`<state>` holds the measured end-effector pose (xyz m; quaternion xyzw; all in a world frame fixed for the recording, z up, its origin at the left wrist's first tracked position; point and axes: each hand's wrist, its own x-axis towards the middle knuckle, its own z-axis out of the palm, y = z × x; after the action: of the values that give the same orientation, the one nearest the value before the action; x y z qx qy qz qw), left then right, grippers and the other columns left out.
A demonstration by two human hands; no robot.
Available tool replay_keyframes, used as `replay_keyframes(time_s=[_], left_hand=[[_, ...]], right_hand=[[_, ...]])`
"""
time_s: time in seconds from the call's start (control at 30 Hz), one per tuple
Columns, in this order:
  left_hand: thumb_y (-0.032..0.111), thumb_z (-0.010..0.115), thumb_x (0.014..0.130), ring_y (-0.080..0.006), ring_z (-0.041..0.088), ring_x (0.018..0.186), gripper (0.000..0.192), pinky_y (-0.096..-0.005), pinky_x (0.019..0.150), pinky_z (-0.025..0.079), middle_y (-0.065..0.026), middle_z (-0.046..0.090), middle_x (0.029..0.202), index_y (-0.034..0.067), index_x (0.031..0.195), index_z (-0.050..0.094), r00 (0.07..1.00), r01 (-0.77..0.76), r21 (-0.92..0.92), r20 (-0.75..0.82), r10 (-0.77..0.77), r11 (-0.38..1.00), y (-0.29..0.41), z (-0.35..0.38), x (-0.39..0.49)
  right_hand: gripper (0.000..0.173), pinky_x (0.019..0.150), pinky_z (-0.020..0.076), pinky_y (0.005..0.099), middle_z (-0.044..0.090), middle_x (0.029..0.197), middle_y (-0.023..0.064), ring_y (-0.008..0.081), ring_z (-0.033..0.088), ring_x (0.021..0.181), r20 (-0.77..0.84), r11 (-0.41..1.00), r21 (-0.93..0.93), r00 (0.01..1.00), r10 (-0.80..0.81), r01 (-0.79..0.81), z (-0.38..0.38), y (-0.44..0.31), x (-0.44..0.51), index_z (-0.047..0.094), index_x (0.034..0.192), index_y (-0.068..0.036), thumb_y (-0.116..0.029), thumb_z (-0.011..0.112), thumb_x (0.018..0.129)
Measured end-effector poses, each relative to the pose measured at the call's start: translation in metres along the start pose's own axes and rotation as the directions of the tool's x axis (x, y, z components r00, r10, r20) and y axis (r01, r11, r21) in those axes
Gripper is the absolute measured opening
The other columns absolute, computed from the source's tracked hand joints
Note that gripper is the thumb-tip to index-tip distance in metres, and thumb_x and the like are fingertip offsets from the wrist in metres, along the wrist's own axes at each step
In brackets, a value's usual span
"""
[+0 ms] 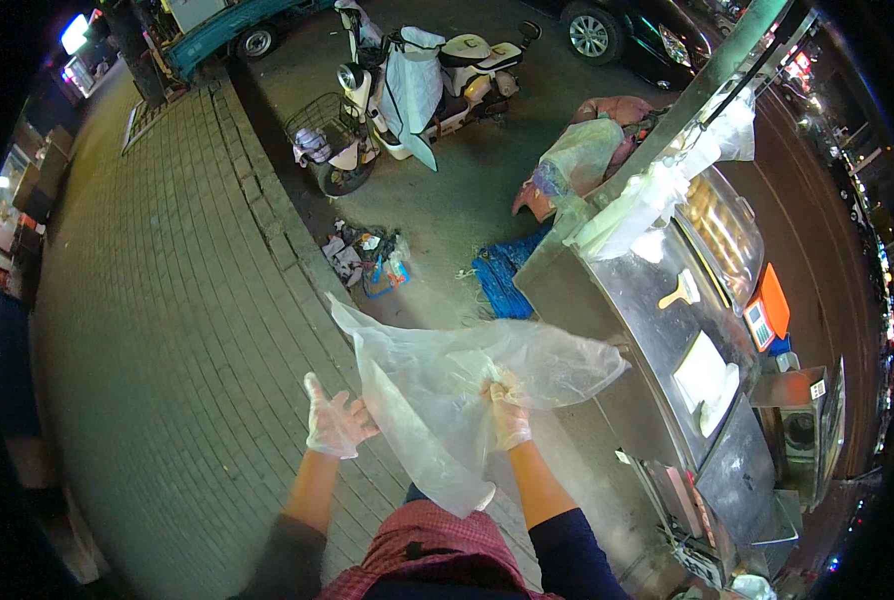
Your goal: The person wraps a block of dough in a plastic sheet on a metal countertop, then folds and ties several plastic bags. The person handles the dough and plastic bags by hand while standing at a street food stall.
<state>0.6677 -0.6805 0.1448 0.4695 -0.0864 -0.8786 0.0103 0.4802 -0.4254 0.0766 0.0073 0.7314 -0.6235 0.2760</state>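
Note:
A large translucent plastic bag (424,375) spreads out in front of my body, over the pavement. My right hand (508,409), in a clear disposable glove, is closed on the gathered plastic near the bag's middle. To the left of the bag, my left hand (336,420) wears the same kind of glove, palm up with fingers apart; its fingertips are close to the bag's left edge, and I cannot tell whether they touch it. A red checked apron (439,540) covers my front below the bag.
At right stands a metal food cart (627,300) with a brush (679,289), white paper (698,371) and an orange scale (768,311). Ahead are a parked scooter (417,97), litter (368,259) by the curb (267,217) and a blue tarp (507,274).

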Motion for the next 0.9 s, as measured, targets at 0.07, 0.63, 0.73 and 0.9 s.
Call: replay_keyframes(time_s=[0.07,0.63,0.73,0.9], left_hand=[[0.084,0.04,0.079,-0.0435,0.044,0.134,0.108,-0.0559,0.114,0.03,-0.0198,0.04,0.153,0.002,0.151,0.035,0.974,0.033,0.147,-0.225,0.001,0.989,-0.001,0.017,-0.001],[0.002,0.049,0.095,-0.027,0.06,0.118,0.047,-0.0426,0.099,0.052,-0.0168,0.058,0.134,0.002,0.142,0.045,0.666,-0.683,0.683,0.438,0.604,0.257,-0.138,0.001,0.106],[0.019,0.053,0.098,-0.0281,0.059,0.118,0.039,-0.0467,0.1,0.05,-0.014,0.058,0.131,0.004,0.134,0.051,0.813,-0.583,0.412,0.306,0.496,0.701,-0.116,-0.025,0.086],[0.042,0.05,0.1,-0.0324,0.06,0.114,0.04,-0.0525,0.099,0.049,-0.0122,0.061,0.124,0.009,0.12,0.06,0.978,-0.07,-0.115,0.186,0.091,0.991,-0.065,0.0,0.049]], right_hand=[[0.021,0.079,0.0503,0.0306,0.065,0.101,0.0037,0.0152,0.061,0.089,0.032,0.99,-0.141,0.999,0.009,-0.005,0.002,-0.008,-0.002,0.065,0.116,-0.006,-0.012,0.054,0.098],[0.033,0.09,0.0501,0.0372,0.066,0.105,0.0079,0.0234,0.062,0.102,-0.045,0.825,0.455,0.917,0.396,-0.334,0.039,-0.018,-0.043,0.056,0.128,-0.007,-0.017,0.059,0.096],[0.026,0.083,0.0513,0.0371,0.068,0.1,0.0063,0.0238,0.063,0.095,-0.177,0.759,0.575,0.86,0.479,-0.305,0.016,-0.018,0.003,0.064,0.12,-0.011,-0.012,0.053,0.097],[0.03,0.079,0.053,0.0436,0.067,0.096,0.0142,0.0312,0.066,0.088,-0.253,0.988,-0.033,0.955,-0.157,0.153,0.029,0.016,-0.011,0.067,0.116,-0.008,-0.028,0.05,0.102]])
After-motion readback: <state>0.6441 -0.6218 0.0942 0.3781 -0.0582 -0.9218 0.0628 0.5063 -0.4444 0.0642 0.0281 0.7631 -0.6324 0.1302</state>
